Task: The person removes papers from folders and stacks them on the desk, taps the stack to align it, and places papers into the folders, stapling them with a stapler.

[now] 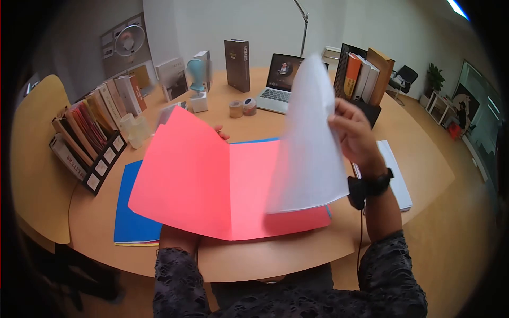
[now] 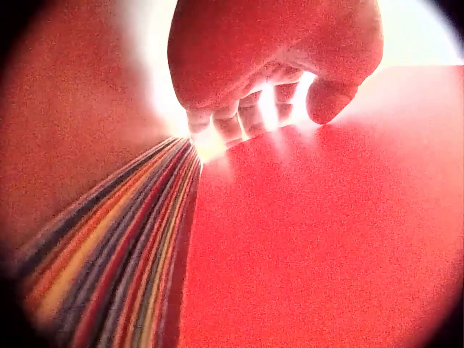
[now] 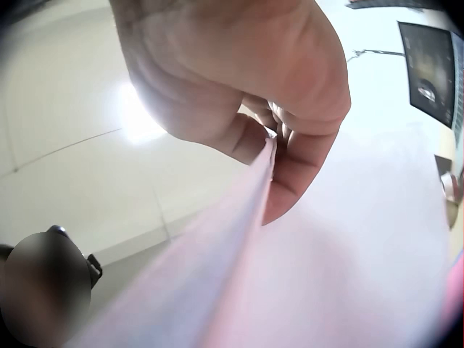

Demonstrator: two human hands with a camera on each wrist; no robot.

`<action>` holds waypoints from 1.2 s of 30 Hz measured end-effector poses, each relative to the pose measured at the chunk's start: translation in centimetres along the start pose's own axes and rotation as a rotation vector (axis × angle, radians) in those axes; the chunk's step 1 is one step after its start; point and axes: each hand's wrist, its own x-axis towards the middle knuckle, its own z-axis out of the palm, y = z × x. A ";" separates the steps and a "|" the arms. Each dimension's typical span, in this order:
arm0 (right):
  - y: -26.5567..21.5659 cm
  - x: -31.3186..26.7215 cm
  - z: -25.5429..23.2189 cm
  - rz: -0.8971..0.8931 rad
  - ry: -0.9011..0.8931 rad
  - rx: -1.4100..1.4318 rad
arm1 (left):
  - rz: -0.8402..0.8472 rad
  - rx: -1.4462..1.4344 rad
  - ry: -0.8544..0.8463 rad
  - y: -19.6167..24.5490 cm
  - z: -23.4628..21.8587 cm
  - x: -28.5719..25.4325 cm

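A pink folder (image 1: pixel 183 177) lies spread open, its left cover raised at a slant. My left hand (image 2: pixel 275 58) is behind that cover, with only its fingertips showing past the top edge in the head view. In the left wrist view its fingers and thumb bend around the folder's edge. Pinched by its upper right edge between thumb and fingers of my right hand (image 1: pixel 356 132), white paper (image 1: pixel 313 153) stands bowed above the folder's right half. The right wrist view shows the paper's edge running between these fingers.
Beneath the pink folder, a blue folder (image 1: pixel 132 199) sticks out. Books fill a black file holder (image 1: pixel 98 167) at left. A laptop (image 1: pixel 278 85), small jars (image 1: pixel 249 106) and a dark upright book (image 1: pixel 237 64) stand behind. A second book holder (image 1: pixel 358 90) and white papers (image 1: pixel 395 175) are at right.
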 end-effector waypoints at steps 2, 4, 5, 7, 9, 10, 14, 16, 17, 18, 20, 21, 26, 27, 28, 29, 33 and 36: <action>3.3 0.0 -0.2 0.162 0.082 0.040 | 0.011 0.004 0.013 1.2 0.6 1.7; 6.4 -0.6 -0.9 0.303 0.162 -0.025 | 0.020 0.006 0.028 1.8 0.9 2.7; 7.6 -1.1 -1.1 0.373 0.178 -0.057 | 0.021 0.007 0.035 1.7 0.9 2.6; 9.5 -1.7 -1.9 0.446 0.190 -0.090 | 0.020 0.007 0.044 1.3 0.7 2.2; 11.9 -2.0 -4.4 0.589 0.184 -0.354 | 0.013 0.010 0.054 1.3 1.0 2.9; 11.8 -2.0 -4.1 0.593 0.176 -0.351 | 0.010 0.014 0.060 1.5 1.7 3.9; 10.2 -2.3 -2.2 0.610 0.175 -0.568 | -0.013 0.037 0.096 1.3 4.0 6.0; 9.3 -2.3 -1.3 0.619 0.174 -0.596 | -0.027 0.049 0.108 1.1 2.2 4.1; 8.8 -2.3 -0.8 0.628 0.174 -0.636 | -0.035 0.056 0.111 1.0 1.3 3.7; 8.7 -2.3 -0.6 0.636 0.175 -0.678 | -0.043 0.063 0.112 1.2 0.7 3.3; 9.6 -2.4 -1.5 0.610 0.161 -0.690 | -0.055 0.075 0.111 1.1 0.1 3.4; 10.0 -2.6 -2.0 0.582 0.148 -0.708 | -0.062 0.080 0.110 1.0 0.0 3.2; 10.1 -2.6 -2.5 0.603 0.082 -0.655 | -0.087 0.099 0.106 1.1 -0.7 3.0; 10.0 -2.6 -2.4 0.603 0.079 -0.659 | -0.089 0.103 0.104 1.1 -0.8 2.7; 10.1 -2.6 -2.5 0.603 0.079 -0.658 | -0.091 0.105 0.103 1.1 -0.8 2.7; 10.3 -2.7 -2.5 0.600 0.084 -0.650 | -0.091 0.108 0.100 1.1 -0.8 2.6; 9.6 -2.6 -1.8 0.633 0.089 -0.668 | -0.091 0.113 0.095 0.9 -0.1 3.0; 9.5 -2.6 -1.8 0.640 0.083 -0.680 | -0.090 0.115 0.092 0.9 -0.3 2.6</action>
